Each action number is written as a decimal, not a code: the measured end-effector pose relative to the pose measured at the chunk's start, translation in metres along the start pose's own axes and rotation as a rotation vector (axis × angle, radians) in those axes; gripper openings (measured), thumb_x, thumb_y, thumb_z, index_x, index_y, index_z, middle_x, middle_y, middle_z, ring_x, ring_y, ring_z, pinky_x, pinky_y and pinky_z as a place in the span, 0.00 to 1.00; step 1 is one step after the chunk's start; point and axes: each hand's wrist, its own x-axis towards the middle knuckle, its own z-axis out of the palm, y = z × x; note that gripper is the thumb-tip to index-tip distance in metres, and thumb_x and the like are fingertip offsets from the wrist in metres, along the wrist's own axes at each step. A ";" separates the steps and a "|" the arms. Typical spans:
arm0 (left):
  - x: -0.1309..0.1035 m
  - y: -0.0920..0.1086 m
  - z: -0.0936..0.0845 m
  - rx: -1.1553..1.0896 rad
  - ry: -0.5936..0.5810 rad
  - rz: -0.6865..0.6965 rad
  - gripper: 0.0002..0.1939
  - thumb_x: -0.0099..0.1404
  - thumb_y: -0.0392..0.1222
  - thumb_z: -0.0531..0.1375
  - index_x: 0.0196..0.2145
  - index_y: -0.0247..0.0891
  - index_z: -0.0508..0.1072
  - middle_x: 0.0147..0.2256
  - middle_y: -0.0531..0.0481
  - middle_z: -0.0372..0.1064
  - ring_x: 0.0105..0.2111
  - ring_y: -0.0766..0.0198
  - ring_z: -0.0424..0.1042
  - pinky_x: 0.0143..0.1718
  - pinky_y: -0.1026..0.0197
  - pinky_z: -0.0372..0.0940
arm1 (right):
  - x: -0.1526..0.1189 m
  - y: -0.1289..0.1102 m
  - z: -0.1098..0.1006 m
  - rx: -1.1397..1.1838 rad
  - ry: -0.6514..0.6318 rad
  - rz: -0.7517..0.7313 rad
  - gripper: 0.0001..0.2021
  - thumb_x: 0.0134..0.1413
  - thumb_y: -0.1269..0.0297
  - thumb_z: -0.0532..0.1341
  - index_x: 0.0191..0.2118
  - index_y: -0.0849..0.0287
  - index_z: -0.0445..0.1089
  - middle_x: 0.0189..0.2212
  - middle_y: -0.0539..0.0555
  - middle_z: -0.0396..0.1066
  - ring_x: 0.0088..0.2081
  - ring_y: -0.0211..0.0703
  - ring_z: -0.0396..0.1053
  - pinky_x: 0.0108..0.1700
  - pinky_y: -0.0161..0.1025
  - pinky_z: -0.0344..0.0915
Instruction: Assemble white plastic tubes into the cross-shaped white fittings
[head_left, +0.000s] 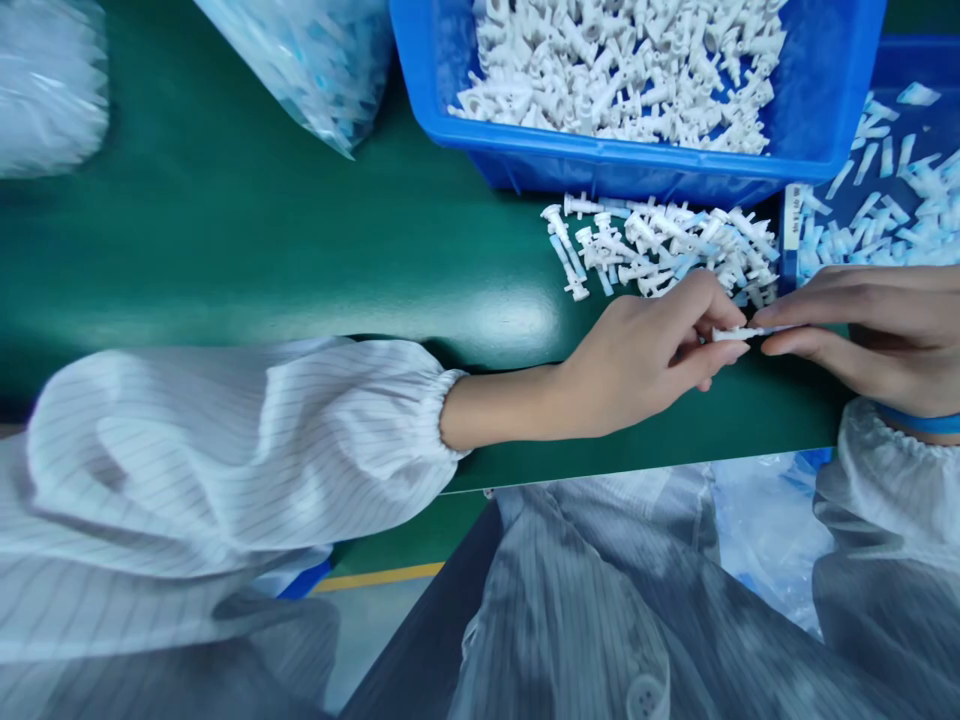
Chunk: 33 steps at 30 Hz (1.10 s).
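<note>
My left hand (637, 350) pinches a small white plastic connector (731, 334) between thumb and fingers over the green table. From the right, my right hand (870, 330) holds a thin pale piece (776, 329) in line with the connector, its thumb and fingertips pressed around it. The two hands' fingertips nearly meet. Just behind them lies a pile of white connectors with light blue parts (667, 245).
A blue bin (637, 160) full of loose white parts stands at the back. To its right, a darker blue tray (919, 110) holds pale blue pieces. Plastic bags (322, 60) lie at the back left. The table's front edge (600, 470) runs below my hands.
</note>
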 end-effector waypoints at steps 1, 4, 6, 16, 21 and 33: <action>0.000 0.000 0.000 -0.013 -0.008 -0.014 0.07 0.72 0.43 0.55 0.42 0.36 0.66 0.27 0.56 0.77 0.26 0.73 0.77 0.28 0.73 0.67 | 0.000 0.000 -0.001 -0.028 0.004 -0.003 0.08 0.59 0.69 0.64 0.44 0.55 0.77 0.33 0.53 0.79 0.34 0.40 0.78 0.36 0.36 0.75; 0.001 0.001 0.000 -0.053 -0.028 -0.047 0.06 0.72 0.42 0.55 0.42 0.37 0.65 0.28 0.56 0.77 0.26 0.73 0.77 0.27 0.73 0.67 | 0.002 0.000 -0.002 -0.093 0.027 -0.028 0.06 0.58 0.70 0.65 0.41 0.57 0.77 0.32 0.54 0.80 0.33 0.39 0.78 0.35 0.34 0.75; 0.001 0.001 0.000 -0.081 -0.042 -0.060 0.06 0.72 0.42 0.55 0.41 0.37 0.65 0.28 0.56 0.76 0.26 0.73 0.77 0.27 0.72 0.67 | 0.004 -0.001 -0.001 -0.104 0.014 -0.054 0.05 0.58 0.71 0.64 0.40 0.58 0.76 0.31 0.54 0.80 0.31 0.38 0.77 0.34 0.33 0.74; 0.004 0.003 -0.002 -0.163 -0.074 -0.179 0.03 0.70 0.38 0.57 0.38 0.38 0.66 0.21 0.60 0.72 0.21 0.74 0.74 0.23 0.74 0.64 | -0.001 -0.008 0.014 -0.157 0.039 -0.057 0.05 0.59 0.73 0.61 0.38 0.59 0.74 0.29 0.55 0.78 0.30 0.41 0.76 0.29 0.36 0.70; 0.003 0.002 -0.002 -0.282 -0.099 -0.251 0.05 0.70 0.41 0.56 0.38 0.38 0.67 0.23 0.58 0.74 0.17 0.75 0.69 0.20 0.72 0.64 | -0.001 -0.016 0.029 -0.220 0.160 -0.003 0.06 0.56 0.76 0.62 0.35 0.58 0.73 0.25 0.52 0.76 0.25 0.38 0.73 0.25 0.35 0.66; 0.004 0.001 -0.001 -0.300 -0.063 -0.305 0.04 0.68 0.37 0.57 0.34 0.38 0.67 0.18 0.61 0.68 0.15 0.74 0.66 0.18 0.72 0.62 | 0.006 -0.028 0.039 -0.402 0.170 0.006 0.14 0.57 0.80 0.54 0.33 0.54 0.72 0.23 0.52 0.73 0.25 0.42 0.71 0.24 0.38 0.63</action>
